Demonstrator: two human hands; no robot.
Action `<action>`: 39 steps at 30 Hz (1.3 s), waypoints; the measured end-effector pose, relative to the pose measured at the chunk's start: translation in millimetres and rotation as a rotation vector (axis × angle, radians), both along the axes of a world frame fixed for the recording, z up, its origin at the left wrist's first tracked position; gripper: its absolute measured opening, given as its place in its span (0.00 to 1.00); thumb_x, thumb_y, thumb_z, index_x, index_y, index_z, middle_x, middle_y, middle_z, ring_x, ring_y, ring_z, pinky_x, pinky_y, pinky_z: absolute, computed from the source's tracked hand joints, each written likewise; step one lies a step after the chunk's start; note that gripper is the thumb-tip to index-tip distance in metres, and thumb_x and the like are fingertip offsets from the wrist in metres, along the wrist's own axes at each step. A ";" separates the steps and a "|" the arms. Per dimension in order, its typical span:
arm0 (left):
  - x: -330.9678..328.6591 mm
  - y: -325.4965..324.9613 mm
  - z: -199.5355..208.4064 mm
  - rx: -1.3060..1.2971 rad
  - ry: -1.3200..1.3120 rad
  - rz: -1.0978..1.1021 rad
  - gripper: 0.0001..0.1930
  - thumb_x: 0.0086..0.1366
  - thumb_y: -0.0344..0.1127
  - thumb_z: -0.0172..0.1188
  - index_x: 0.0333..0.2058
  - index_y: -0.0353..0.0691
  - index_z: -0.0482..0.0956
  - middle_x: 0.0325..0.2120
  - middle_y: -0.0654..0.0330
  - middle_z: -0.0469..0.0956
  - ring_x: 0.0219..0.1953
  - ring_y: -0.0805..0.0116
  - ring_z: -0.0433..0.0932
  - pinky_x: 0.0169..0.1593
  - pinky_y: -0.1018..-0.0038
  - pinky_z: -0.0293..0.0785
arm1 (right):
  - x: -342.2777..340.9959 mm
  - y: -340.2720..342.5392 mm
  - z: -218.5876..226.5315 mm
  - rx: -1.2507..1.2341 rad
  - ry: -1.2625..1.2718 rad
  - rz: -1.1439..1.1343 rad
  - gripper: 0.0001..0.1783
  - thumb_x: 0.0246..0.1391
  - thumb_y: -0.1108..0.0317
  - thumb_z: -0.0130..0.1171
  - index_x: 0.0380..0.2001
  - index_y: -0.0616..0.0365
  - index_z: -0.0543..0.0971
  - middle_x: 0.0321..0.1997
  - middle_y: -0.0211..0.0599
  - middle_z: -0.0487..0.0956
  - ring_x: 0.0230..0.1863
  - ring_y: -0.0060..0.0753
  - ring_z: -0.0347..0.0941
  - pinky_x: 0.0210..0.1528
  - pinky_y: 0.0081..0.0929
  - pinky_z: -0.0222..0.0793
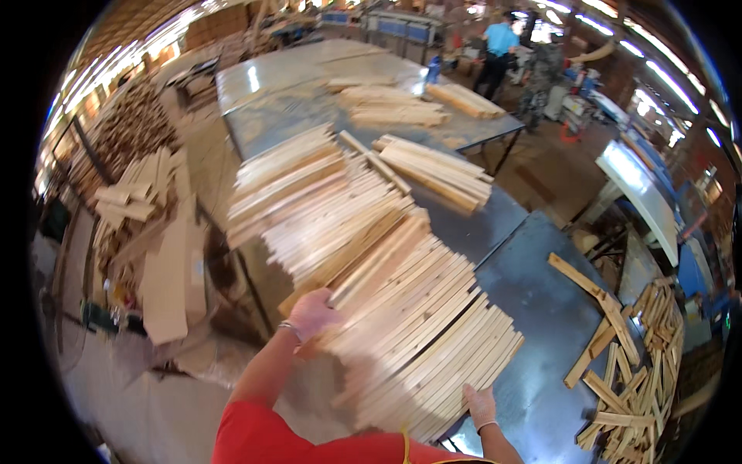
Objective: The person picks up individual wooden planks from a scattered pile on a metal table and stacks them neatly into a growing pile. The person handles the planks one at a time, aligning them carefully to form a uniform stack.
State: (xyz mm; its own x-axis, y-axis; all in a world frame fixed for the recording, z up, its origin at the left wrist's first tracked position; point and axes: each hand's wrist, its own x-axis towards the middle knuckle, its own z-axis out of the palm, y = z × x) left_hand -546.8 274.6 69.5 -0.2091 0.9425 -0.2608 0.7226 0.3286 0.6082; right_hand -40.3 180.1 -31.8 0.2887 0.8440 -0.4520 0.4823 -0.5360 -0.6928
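A long row of pale wooden strips lies side by side across the table in front of me. My left hand, in a thin light glove, is closed at the left ends of the strips, around the end of a wooden strip lying near some darker brown ones. Its fingertips are slightly blurred. At the near right corner of the row, my right hand, also gloved, touches the strip ends with its fingers apart. A narrow dark gap runs between two of the nearer strips.
Loose strips and further stacks lie on the dark metal table. A jumbled heap of offcuts is at the right. Cardboard and a wood pile stand left. A person in blue is far off.
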 end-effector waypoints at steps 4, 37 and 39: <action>-67.8 55.7 -32.1 -0.024 0.274 -0.107 0.36 0.47 0.58 0.77 0.53 0.45 0.83 0.66 0.58 0.74 0.68 0.53 0.70 0.65 0.51 0.70 | -2.8 2.9 15.1 0.029 0.110 0.009 0.46 0.57 0.51 0.74 0.69 0.67 0.65 0.62 0.54 0.82 0.62 0.49 0.79 0.66 0.39 0.72; 78.4 20.8 -10.3 -0.172 0.581 0.032 0.45 0.60 0.61 0.69 0.69 0.37 0.71 0.56 0.40 0.83 0.56 0.39 0.83 0.60 0.52 0.79 | 11.8 4.7 38.0 -0.017 0.304 0.147 0.45 0.55 0.47 0.70 0.71 0.55 0.69 0.64 0.55 0.82 0.64 0.61 0.78 0.66 0.45 0.72; 91.1 29.2 16.5 -0.186 0.445 0.087 0.41 0.57 0.54 0.70 0.66 0.35 0.75 0.51 0.41 0.85 0.53 0.44 0.85 0.58 0.56 0.80 | 16.7 4.8 4.0 0.131 0.352 0.125 0.44 0.55 0.50 0.71 0.70 0.58 0.69 0.61 0.56 0.83 0.64 0.58 0.79 0.65 0.45 0.72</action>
State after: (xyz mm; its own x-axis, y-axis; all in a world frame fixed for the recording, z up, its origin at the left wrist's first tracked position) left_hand -455.7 303.8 86.0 -0.4142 0.8626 -0.2905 0.8642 0.4729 0.1721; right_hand -23.7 184.9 -27.8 0.0267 0.9198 -0.3914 0.2585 -0.3846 -0.8862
